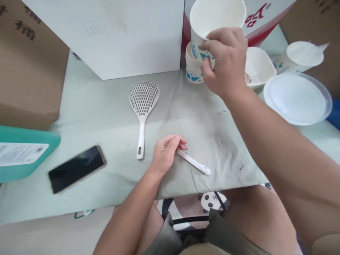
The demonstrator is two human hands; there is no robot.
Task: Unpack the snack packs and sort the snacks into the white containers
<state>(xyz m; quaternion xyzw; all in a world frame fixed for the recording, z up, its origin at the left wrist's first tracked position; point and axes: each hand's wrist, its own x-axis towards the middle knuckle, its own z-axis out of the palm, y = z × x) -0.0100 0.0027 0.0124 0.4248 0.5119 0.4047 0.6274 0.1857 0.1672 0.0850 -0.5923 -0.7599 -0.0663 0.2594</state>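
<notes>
My right hand grips the rim and side of a large white paper cup with blue leaf print. That cup sits over or just above a stack of similar paper cups; I cannot tell whether they touch. My left hand is closed at one end of a white utensil with a slim handle, near the table's front edge. The utensil's other end is hidden by the hand. Left of that hand lies a white slotted skimmer, its holed bowl pointing away from me.
A large white box stands at the back, and a brown carton at left. A phone and a green container are at left. To the right are a white square bowl, another paper cup and a clear round lid.
</notes>
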